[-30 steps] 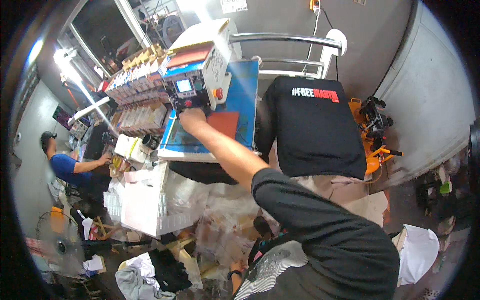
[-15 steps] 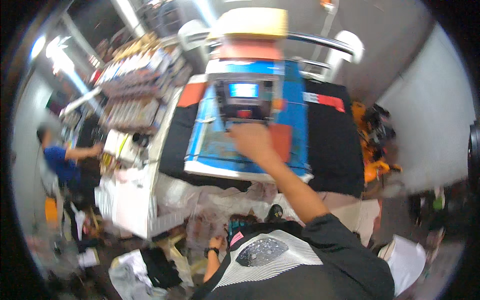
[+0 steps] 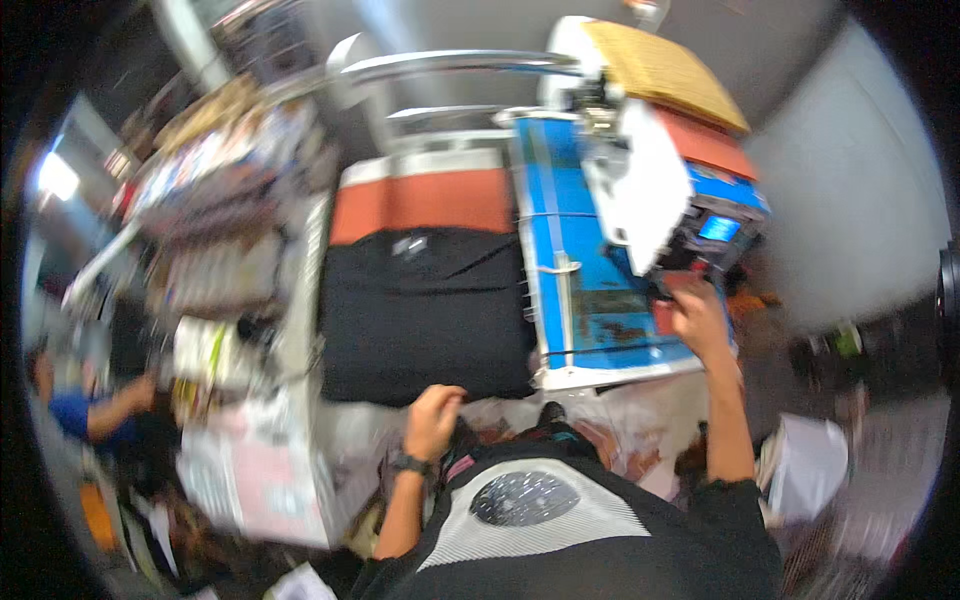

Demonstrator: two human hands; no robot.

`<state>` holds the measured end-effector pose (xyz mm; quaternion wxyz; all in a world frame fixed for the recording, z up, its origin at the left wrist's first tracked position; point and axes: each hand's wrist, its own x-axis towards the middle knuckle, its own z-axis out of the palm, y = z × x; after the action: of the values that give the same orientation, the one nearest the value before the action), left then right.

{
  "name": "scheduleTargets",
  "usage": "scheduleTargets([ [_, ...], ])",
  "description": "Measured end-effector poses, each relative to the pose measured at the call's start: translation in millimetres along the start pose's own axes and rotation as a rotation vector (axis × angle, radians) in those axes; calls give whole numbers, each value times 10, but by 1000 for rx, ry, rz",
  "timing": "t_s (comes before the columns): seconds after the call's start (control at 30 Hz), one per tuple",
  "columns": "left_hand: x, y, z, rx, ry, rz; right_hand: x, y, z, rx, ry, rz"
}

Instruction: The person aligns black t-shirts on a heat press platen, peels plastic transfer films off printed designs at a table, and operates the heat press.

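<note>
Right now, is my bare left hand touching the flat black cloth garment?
Cannot tell. In the head view, your bare left hand overlaps the near edge of the flat black cloth garment, but blur hides any contact or gap.

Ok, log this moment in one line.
right hand: at press head front, grip blurred; left hand: by black shirt's near edge; screen: lit blue

Blur softens the bare right hand (image 3: pixel 700 322) by the boxy blue-and-black control unit (image 3: pixel 722 228); its grip is hard to judge. The small pale mark (image 3: pixel 410 245) on the flat black fabric garment (image 3: pixel 430 325) is illegible. The bottom edge cuts the person's black printed T-shirt (image 3: pixel 570 572).
</note>
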<state>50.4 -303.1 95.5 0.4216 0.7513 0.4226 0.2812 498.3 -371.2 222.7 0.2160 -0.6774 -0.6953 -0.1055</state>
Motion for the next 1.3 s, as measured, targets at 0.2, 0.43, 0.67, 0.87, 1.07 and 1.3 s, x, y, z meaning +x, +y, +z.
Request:
scheduleTargets([
  [0.2,654,-479,-610,64,75,118,-45,-199,251,-214,221,215],
  [0.43,617,-1053,-798,39,156,-45,64,-240,69,-24,408,632],
  [0.67,40,-1044,-936,145,254,-199,179,133,35,65,121,564],
  [0.87,16,-914,-971,186,335,-216,-327,554,-106,381,156,633],
  [1.07,454,-1112,-1403,122,290,-161,-346,406,-110,102,320,649],
  [1.3,1790,-1627,-1746,-34,380,150,1499,-1684,1305,-16,702,176],
])
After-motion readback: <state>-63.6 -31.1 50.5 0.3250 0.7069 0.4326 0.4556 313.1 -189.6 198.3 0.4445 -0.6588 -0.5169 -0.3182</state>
